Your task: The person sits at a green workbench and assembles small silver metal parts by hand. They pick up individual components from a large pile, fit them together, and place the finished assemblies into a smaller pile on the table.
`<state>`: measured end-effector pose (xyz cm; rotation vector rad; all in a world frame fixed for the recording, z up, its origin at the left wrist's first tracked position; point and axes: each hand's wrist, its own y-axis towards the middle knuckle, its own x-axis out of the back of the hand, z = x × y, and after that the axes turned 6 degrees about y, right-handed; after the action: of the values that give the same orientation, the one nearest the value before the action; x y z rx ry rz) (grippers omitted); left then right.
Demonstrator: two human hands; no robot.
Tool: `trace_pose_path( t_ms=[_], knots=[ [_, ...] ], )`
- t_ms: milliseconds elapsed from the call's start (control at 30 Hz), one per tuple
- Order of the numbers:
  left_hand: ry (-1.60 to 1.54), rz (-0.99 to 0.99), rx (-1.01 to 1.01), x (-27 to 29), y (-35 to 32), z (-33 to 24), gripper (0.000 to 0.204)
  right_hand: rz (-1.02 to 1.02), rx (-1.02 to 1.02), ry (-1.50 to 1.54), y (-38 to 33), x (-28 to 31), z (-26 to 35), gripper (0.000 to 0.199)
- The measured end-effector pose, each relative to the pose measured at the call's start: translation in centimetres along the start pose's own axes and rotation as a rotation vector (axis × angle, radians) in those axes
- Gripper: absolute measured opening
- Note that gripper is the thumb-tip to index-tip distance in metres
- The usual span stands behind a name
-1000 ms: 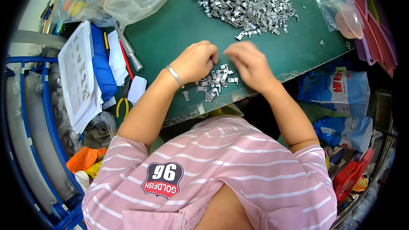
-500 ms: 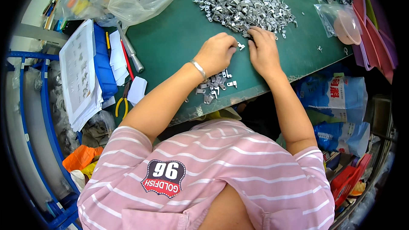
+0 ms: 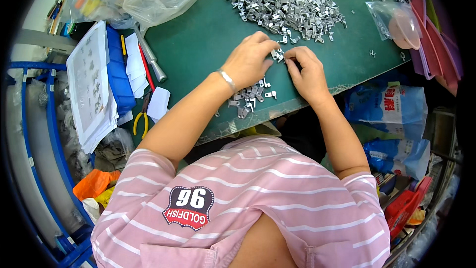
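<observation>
Over the green table, my left hand has its thumb and index finger parted beside small silver metal brackets. My right hand faces it from the right, with thumb and index fingertip pinched at the edge of one of these brackets. The fingers partly cover what it grips. A big heap of the same bent metal brackets lies beyond both hands. Below my left wrist, close to the front edge, is a smaller cluster of brackets.
A clear plastic bag with metal parts sits at the far left. Nearer are a red pen-like tool, yellow-handled pliers and a blue box with papers. Right: a pink cup in plastic. Blue bags are below the table's right edge.
My right hand has drawn back from the heap's near edge toward my left hand, its fingertips now pinched. The left thumb and index finger have spread apart.
</observation>
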<state>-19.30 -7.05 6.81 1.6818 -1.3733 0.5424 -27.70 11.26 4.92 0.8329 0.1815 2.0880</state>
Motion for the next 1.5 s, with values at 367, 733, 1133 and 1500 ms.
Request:
trace_pose_path(
  t_ms=[367,733,1133,1500],
  knots=[
    [-0.019,0.51,0.101,4.5,-1.1,0.6,0.011,-0.026,0.148,-0.023,-1.6,0.1,1.7,0.014],
    [-0.005,0.073,0.152,0.4,2.0,0.7,0.02,0.275,0.255,0.179,-0.1,0.4,2.0,0.027],
    [-0.199,0.079,0.052,1.4,0.7,0.8,0.01,0.207,0.022,-0.032,0.3,1.5,0.5,0.016],
    [-0.096,0.048,0.144,1.0,1.3,0.5,0.026,0.072,0.074,-0.148,3.5,-1.1,-1.5,0.031]
  ],
)
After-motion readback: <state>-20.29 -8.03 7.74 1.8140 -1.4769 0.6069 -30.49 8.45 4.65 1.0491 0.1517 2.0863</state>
